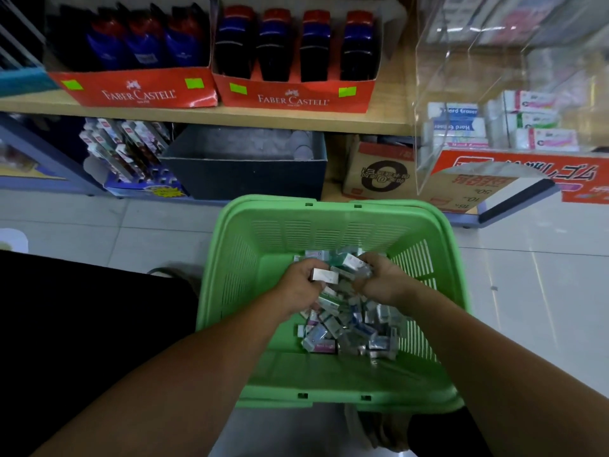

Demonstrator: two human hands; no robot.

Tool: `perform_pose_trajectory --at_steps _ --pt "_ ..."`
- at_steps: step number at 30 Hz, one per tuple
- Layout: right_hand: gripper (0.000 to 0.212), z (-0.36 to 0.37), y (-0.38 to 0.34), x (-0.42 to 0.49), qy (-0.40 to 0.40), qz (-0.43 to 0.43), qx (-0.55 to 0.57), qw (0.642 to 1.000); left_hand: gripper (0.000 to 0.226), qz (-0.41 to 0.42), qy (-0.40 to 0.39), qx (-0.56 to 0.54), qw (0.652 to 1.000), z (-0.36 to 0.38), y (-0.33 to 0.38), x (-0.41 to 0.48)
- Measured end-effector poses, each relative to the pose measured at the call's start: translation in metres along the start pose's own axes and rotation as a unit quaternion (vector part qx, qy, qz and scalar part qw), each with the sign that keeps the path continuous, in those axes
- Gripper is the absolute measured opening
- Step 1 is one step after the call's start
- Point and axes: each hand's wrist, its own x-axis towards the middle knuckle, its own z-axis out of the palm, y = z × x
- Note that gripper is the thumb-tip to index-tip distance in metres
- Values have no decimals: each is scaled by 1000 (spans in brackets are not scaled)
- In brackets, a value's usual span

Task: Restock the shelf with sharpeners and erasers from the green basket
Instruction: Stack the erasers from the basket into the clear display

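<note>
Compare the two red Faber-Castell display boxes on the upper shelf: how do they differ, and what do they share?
The left box shows three packs, largely blue; the right box shows four, largely black with a thin blue band. The left box's front is creased at its lower right corner; the right box's front lies flat. Both are red with white lettering and two green stickers.

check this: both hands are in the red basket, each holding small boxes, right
The basket is green, not red. The head view shows the left hand and right hand both in it, each holding small boxes.
</note>
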Motion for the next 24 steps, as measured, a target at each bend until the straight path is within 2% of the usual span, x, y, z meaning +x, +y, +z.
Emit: perform_pose_trajectory --at_steps 4,9,11,15,20,24 --pt "31 -14 -22 -21 -1 0 56 998 40 27 -22 6 999 -23 30 -18" --pt "20 -27 -67 -56 -28 -41 98 994 37 80 -68 35 994 -52 83 -59" --pt "30 -35 -87 -70 -35 -52 109 992 36 97 -78 42 991 -63 103 -77" --pt "35 -52 -123 -110 -87 -52 131 986 33 122 -100 31 987 -77 139 -112" --pt "49 -71 -155 -155 -13 -45 128 991 29 149 -127 6 981 -83 182 -142" --pt "35 -84 -163 -173 -11 -79 152 985 28 185 -144 -14 972 -77 209 -154"
